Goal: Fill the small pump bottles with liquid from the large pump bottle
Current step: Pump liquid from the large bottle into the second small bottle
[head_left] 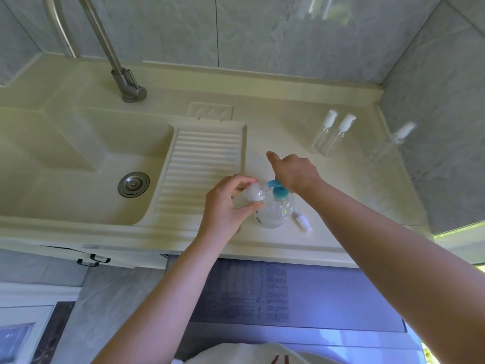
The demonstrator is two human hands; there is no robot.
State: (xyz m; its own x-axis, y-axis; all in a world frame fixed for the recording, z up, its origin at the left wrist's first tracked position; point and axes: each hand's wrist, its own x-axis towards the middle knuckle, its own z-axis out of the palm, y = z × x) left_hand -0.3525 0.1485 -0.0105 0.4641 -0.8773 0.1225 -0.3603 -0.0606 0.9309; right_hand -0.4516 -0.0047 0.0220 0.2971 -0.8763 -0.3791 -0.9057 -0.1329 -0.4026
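Pump head (275,183) half under right hand (295,170)

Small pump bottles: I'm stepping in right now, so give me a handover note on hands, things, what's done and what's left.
Left hand grips a small bottle, tilted with its mouth at the blue spout.
Right hand presses the pump of the large bottle on the counter.
A loose pump cap lies beside it.
Three capped small bottles stand at the back right, seemingly empty.
Done: filling underway. Left: finish, cap, fill the others.
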